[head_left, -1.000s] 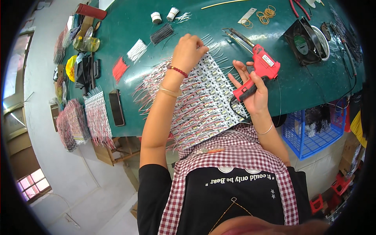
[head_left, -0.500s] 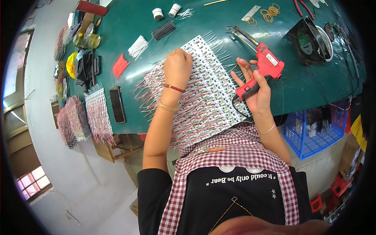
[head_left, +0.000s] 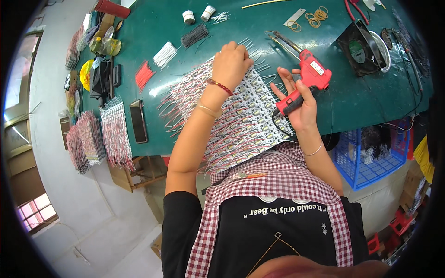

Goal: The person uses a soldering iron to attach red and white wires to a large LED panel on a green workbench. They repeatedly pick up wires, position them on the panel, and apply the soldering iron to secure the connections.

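Observation:
A panel of small white circuit boards [head_left: 252, 109] lies at the table's near edge, reaching to the apron. Red and white wires [head_left: 178, 99] stick out along its left side, and thin wires fringe its far right side. My left hand [head_left: 232, 62] is closed over the panel's far end; its curled fingers hide whatever they pinch. To the right, my right hand [head_left: 303, 106] holds a red soldering gun [head_left: 311, 69] by its black-and-red handle, thumb across it and some fingers loosely extended. The gun's metal tip points away, above the table.
Beyond the panel lie red tubes [head_left: 144, 75], white tubes [head_left: 164, 55], dark tubes [head_left: 194, 35] and rubber bands [head_left: 316, 16]. A black fan [head_left: 361, 48] stands at right, above a blue crate [head_left: 371, 157]. At left are a phone [head_left: 138, 121] and more wired panels [head_left: 116, 132].
My left hand has moved away from me and to the right, to the panel's far end. My right hand and the soldering gun have shifted slightly left.

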The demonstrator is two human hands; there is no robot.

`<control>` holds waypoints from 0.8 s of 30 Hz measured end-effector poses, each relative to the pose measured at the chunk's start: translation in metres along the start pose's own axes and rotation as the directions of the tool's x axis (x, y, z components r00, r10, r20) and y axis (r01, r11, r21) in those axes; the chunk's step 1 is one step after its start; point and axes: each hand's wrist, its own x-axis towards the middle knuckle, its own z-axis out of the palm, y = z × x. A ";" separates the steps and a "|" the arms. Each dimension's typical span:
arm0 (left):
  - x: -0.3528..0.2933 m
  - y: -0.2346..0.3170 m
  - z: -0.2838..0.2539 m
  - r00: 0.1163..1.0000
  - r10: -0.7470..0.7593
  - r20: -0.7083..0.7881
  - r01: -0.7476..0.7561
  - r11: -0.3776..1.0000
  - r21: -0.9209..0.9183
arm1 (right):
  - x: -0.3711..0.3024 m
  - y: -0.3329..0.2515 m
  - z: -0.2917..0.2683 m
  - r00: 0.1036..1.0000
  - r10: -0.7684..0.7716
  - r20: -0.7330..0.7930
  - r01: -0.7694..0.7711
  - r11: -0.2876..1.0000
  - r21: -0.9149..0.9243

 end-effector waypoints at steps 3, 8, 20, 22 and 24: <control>0.002 -0.002 0.012 0.999 0.022 -0.024 -0.021 1.000 0.015 | 0.001 -0.001 0.000 1.000 -0.006 0.010 0.006 1.000 -0.009; -0.030 -0.007 -0.003 0.971 -0.100 -0.217 0.128 0.984 0.120 | -0.001 0.000 0.000 1.000 -0.010 -0.011 0.010 1.000 -0.009; -0.042 -0.012 -0.007 0.987 -0.035 -0.157 0.053 0.992 0.113 | -0.001 -0.002 0.001 1.000 0.002 -0.017 -0.002 1.000 0.028; -0.026 0.000 -0.003 0.991 0.058 -0.118 -0.058 0.998 0.006 | 0.000 -0.001 0.001 1.000 -0.001 -0.022 0.002 0.999 0.032; -0.015 0.011 0.007 0.999 0.046 0.008 -0.046 0.999 0.027 | 0.001 -0.001 0.001 1.000 0.000 -0.028 0.001 1.000 0.029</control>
